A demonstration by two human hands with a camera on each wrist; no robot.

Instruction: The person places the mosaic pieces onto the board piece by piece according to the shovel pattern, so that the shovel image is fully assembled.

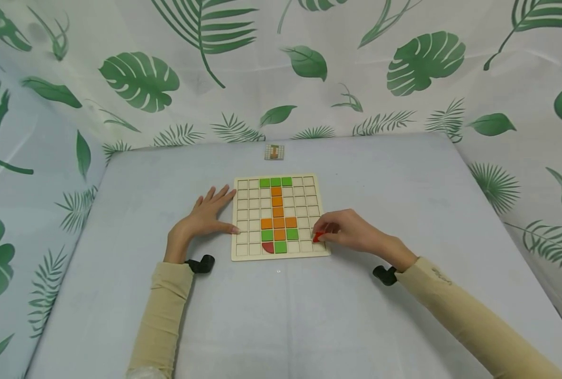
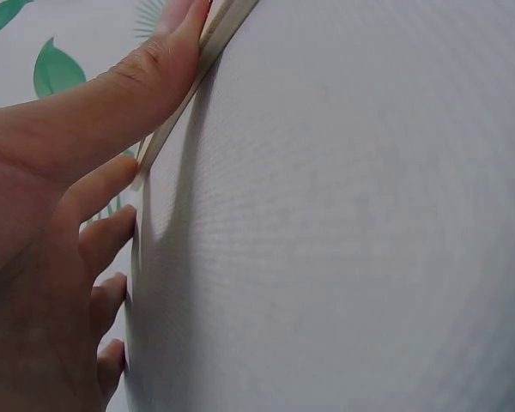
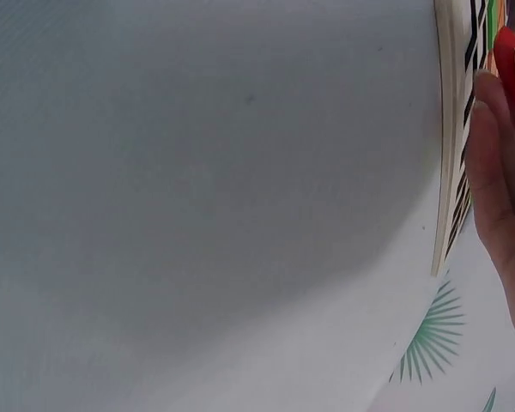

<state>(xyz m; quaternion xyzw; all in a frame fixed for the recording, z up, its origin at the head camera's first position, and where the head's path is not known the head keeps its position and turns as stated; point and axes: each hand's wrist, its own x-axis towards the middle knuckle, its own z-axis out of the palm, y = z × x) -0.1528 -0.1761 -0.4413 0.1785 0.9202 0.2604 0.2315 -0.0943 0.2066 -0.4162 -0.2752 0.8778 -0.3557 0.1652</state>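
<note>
A wooden grid board [image 1: 248, 202] lies mid-table with green, orange and red tiles in its squares. Orange tiles [image 1: 277, 201] run down its middle, and three green tiles [image 1: 276, 182] line the top. A red quarter-round tile [image 1: 268, 247] sits in the bottom row beside a green tile [image 1: 280, 247]. Spread at the board's left edge, my left hand [image 1: 206, 215] has its thumb on the rim and straight fingers. My right hand [image 1: 349, 230] pinches a red tile [image 1: 318, 237] over the board's lower right; the same red tile [image 3: 511, 67] shows in the right wrist view.
Behind the board lies a small card [image 1: 274, 152] printed with a grid pattern. A pale cloth covers the table [image 1: 380, 168], and a leaf-printed curtain [image 1: 243, 47] stands around its back and sides. Black wrist cameras [image 1: 201, 263] sit at both wrists.
</note>
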